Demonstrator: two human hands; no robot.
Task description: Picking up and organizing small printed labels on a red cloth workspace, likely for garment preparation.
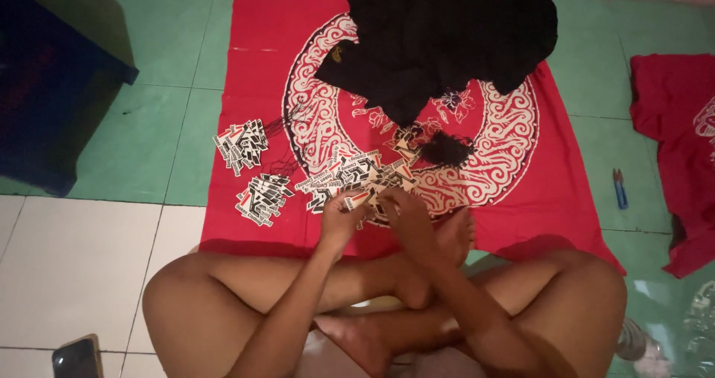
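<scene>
Both | left hand [341, 213], right hand [406, 213]: grip pinching, seemingly, flat paper tags [357, 178] | patterned red cloth [514, 177]

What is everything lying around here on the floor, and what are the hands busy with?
Red patterned cloth: one, red with white swirls, spread on the floor.
Black garment: one, black, heaped at the cloth's far end.
Card tags: many, black, white and red, in two piles at the cloth's left edge and a scatter by the hands.
Black strings: one bundle, mid-cloth.
Red garment: one, far right.
Small blue tool: one, on green tiles at right.
Phone: one, dark, bottom left.
Dark box: one, upper left.
Left hand: holds a tag.
Right hand: at the same tags.
</scene>
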